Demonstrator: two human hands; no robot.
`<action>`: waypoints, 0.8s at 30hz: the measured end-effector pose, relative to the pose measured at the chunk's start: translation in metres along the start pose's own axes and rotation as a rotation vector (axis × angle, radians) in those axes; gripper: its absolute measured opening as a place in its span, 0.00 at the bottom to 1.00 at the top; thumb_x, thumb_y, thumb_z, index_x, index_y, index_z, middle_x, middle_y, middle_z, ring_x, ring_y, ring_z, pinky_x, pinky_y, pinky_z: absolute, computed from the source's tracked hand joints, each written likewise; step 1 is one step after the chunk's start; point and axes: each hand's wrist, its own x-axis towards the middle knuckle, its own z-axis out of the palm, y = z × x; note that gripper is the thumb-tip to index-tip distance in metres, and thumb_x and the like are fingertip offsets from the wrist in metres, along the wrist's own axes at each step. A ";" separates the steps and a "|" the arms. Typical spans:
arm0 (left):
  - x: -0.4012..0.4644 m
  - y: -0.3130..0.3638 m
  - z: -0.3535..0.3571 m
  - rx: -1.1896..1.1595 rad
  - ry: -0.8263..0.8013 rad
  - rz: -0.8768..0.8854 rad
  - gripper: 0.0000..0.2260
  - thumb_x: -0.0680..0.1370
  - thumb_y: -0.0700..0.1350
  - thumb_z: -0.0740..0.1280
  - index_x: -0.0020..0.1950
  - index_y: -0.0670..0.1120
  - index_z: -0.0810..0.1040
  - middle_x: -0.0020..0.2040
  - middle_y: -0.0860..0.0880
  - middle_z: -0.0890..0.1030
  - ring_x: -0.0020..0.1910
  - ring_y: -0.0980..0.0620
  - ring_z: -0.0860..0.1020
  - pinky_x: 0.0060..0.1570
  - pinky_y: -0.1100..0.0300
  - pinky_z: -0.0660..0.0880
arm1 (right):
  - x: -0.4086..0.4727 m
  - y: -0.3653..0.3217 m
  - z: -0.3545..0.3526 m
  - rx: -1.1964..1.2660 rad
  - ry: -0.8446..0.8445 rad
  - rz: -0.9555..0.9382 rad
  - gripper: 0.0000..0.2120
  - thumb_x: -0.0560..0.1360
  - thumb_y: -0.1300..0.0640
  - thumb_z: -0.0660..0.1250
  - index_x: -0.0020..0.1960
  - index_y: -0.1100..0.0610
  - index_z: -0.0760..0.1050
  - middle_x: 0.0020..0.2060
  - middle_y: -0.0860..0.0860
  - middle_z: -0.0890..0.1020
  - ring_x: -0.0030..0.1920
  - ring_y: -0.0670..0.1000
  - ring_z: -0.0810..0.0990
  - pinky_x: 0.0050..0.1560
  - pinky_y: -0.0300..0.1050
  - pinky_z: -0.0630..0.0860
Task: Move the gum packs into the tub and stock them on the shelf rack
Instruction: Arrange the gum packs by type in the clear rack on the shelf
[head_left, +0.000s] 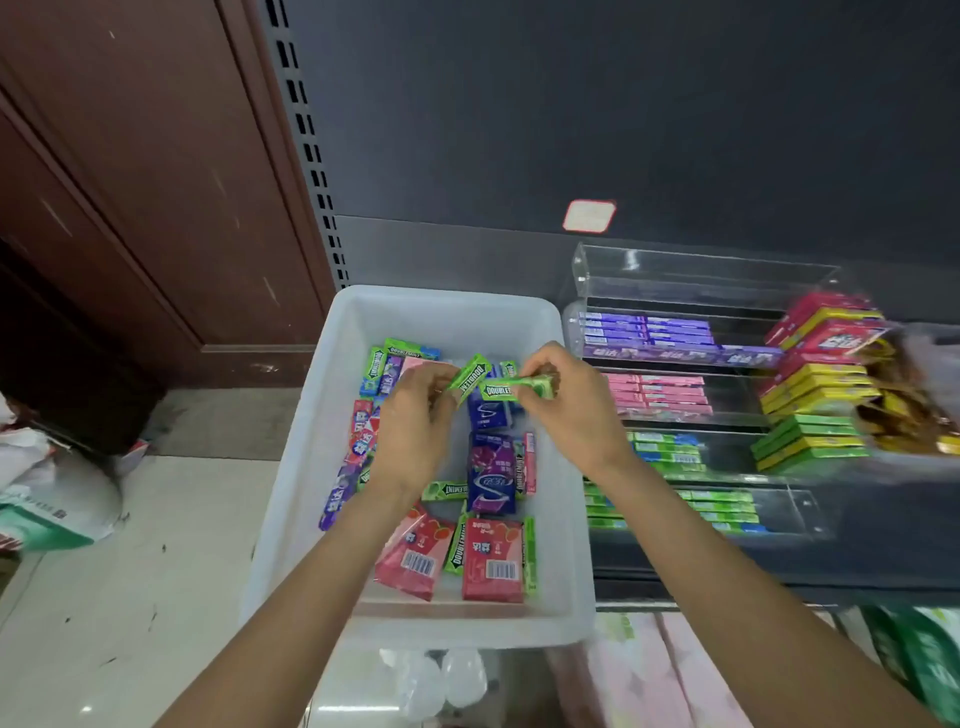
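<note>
Doublemint gum sticks: one pinched in the left hand, one in the right hand, above the white tub. Square them together, then slide flat into the green row of the acrylic rack.

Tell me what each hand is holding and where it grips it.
The left hand pinches one green Doublemint pack by its lower end; the right hand pinches another green pack by its right end.

Head view, steeply down, close
</note>
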 end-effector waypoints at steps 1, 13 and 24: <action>-0.002 0.011 0.007 -0.011 -0.011 0.033 0.09 0.78 0.37 0.63 0.57 0.40 0.78 0.51 0.45 0.80 0.48 0.50 0.78 0.50 0.62 0.72 | -0.007 0.002 -0.010 0.025 0.019 0.008 0.06 0.72 0.61 0.70 0.45 0.56 0.74 0.37 0.46 0.78 0.35 0.40 0.74 0.35 0.30 0.69; -0.056 0.120 0.114 -0.009 -0.150 0.163 0.10 0.80 0.39 0.60 0.61 0.45 0.73 0.49 0.47 0.82 0.46 0.49 0.80 0.48 0.54 0.76 | -0.079 0.088 -0.136 -0.023 0.119 0.020 0.09 0.74 0.62 0.69 0.52 0.53 0.82 0.47 0.44 0.82 0.41 0.38 0.78 0.43 0.23 0.68; -0.078 0.116 0.171 0.162 -0.290 -0.028 0.10 0.81 0.36 0.56 0.61 0.43 0.69 0.47 0.40 0.80 0.40 0.40 0.78 0.36 0.51 0.73 | -0.078 0.152 -0.180 -0.210 -0.058 0.042 0.07 0.74 0.64 0.68 0.51 0.59 0.79 0.50 0.52 0.82 0.52 0.47 0.78 0.50 0.28 0.66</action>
